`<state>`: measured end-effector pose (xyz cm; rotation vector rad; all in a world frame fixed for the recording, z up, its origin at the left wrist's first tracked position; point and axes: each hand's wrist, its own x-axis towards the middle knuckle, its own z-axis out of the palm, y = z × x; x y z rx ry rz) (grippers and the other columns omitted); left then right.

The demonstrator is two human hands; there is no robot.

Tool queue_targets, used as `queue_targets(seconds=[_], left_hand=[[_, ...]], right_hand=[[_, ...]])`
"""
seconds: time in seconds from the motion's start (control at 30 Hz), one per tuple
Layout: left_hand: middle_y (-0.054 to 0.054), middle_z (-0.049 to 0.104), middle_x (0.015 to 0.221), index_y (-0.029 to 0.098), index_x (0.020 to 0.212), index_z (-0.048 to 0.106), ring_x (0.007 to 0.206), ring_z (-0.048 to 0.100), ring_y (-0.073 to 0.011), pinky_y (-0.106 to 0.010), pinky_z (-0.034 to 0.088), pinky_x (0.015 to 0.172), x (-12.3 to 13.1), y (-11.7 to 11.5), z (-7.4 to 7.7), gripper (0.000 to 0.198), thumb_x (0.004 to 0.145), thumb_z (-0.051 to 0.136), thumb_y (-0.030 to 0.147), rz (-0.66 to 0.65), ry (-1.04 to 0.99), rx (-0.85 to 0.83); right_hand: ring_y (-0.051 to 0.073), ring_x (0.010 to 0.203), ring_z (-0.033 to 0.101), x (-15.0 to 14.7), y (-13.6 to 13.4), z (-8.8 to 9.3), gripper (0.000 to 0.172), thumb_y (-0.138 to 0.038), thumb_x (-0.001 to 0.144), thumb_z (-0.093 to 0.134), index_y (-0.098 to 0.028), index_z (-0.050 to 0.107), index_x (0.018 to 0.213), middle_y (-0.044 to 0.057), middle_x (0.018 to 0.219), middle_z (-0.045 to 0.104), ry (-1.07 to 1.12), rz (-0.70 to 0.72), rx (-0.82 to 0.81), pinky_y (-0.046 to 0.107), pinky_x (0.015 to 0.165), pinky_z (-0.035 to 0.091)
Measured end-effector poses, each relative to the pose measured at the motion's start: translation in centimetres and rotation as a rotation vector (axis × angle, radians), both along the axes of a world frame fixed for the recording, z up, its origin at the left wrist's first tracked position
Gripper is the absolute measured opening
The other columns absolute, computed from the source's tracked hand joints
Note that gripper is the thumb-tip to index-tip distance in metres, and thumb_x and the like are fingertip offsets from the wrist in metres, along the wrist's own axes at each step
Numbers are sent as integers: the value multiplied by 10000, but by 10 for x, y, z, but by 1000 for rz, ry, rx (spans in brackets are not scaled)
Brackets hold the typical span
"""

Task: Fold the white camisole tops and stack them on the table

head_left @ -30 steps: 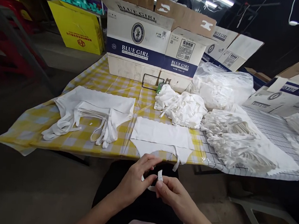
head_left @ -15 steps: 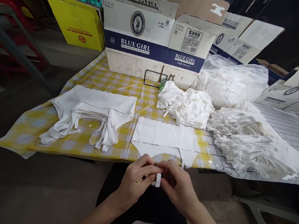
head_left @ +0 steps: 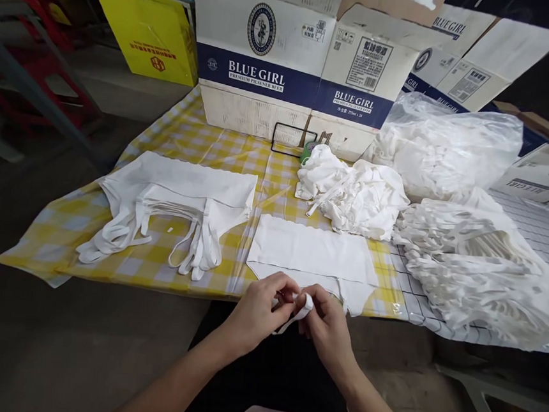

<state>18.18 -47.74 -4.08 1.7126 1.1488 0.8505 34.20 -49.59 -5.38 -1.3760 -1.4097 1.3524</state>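
Observation:
My left hand [head_left: 265, 308] and my right hand [head_left: 324, 322] meet at the table's front edge, both closed in a pinch on a narrow white strap [head_left: 296, 317]. The strap bends in a loop between the fingertips; its far ends are hidden by the fingers. Just beyond lies a flat white strapped garment [head_left: 316, 251], wide edge away from me, with another strap hanging at its right. The held strap seems to belong to it, though the join is covered. To the left, a neat stack of similar white garments [head_left: 185, 179] has its straps spread toward me.
A crumpled white garment pile [head_left: 352, 193] sits behind, near a black wire frame [head_left: 280, 139] and a green roll [head_left: 308, 151]. Layered white garments [head_left: 471, 268] and a filled clear plastic bag [head_left: 453, 145] stand right. Beer cartons [head_left: 262, 70] line the back; a yellow box [head_left: 150, 35] is left.
The strap loop has turned from hanging upright to slanting down toward the left hand. My fingers have shifted their pinch slightly. The view has moved a little, so the table things appear displaced.

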Motion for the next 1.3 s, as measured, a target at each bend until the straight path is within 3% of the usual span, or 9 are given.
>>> queue_targets(seconds=[0.13, 0.27, 0.37, 0.47, 0.5, 0.6, 0.73, 0.93, 1.3], left_hand=[[-35, 548, 1065, 212, 1072, 541, 1005, 520, -172, -310, 432, 891, -10, 33, -19, 362, 742, 557, 63, -39, 218, 212], [-56, 542, 1091, 186, 1018, 581, 1057, 479, -206, -351, 417, 917, -15, 63, -36, 254, 772, 585, 122, -168, 450, 413], [-50, 570, 969, 159, 876, 603, 973, 501, -197, -327, 442, 837, -13, 75, -41, 79, 826, 545, 179, -258, 588, 529], [-55, 576, 891, 142, 796, 596, 909, 507, -190, -314, 443, 774, -10, 79, -44, 159, 866, 454, 153, -314, 686, 630], [-57, 574, 880, 140, 783, 596, 895, 504, -189, -312, 440, 764, -9, 81, -44, 180, 868, 438, 146, -317, 698, 645], [-50, 565, 871, 147, 785, 610, 864, 494, -179, -303, 430, 755, -8, 85, -45, 164, 851, 460, 151, -271, 653, 600], [-24, 553, 851, 173, 814, 645, 838, 479, -159, -277, 418, 756, -8, 92, -43, 133, 809, 517, 136, -230, 516, 452], [-27, 553, 829, 179, 817, 677, 833, 471, -166, -276, 414, 764, -9, 97, -39, 155, 822, 522, 170, -243, 427, 342], [-34, 559, 831, 172, 843, 686, 862, 463, -176, -273, 409, 757, -11, 100, -33, 166, 828, 521, 178, -273, 389, 261]], right_hand=[[58, 357, 329, 7, 17, -13, 244, -400, 885, 455, -189, 470, 766, -73, 441, 445, 202, -67, -176, 178, 378, 251], [50, 359, 335, 9, 33, -16, 236, -412, 848, 505, -186, 470, 790, -60, 496, 493, 250, -26, -233, 171, 367, 251], [71, 383, 358, 11, 41, -14, 196, -382, 847, 483, -194, 471, 795, -59, 480, 486, 122, 19, -214, 184, 390, 283], [95, 454, 405, 15, 49, -15, 50, -216, 810, 449, -199, 489, 784, -50, 520, 495, -149, 42, -52, 197, 451, 309], [102, 497, 428, 16, 51, -16, 81, -146, 767, 439, -200, 499, 782, -40, 569, 518, -248, 49, 31, 202, 482, 321], [118, 619, 472, 16, 60, -18, 249, -27, 641, 380, -198, 504, 774, -17, 721, 559, -459, 89, 246, 213, 578, 350], [130, 653, 477, 11, 75, -17, 269, -6, 625, 344, -197, 479, 759, -3, 747, 542, -574, 153, 356, 224, 617, 355], [139, 662, 498, 9, 90, -21, 264, 5, 637, 348, -194, 475, 754, 14, 761, 557, -654, 241, 376, 228, 625, 361], [141, 640, 497, 9, 97, -22, 194, -29, 689, 382, -193, 468, 746, 11, 739, 559, -699, 236, 374, 236, 612, 355]])
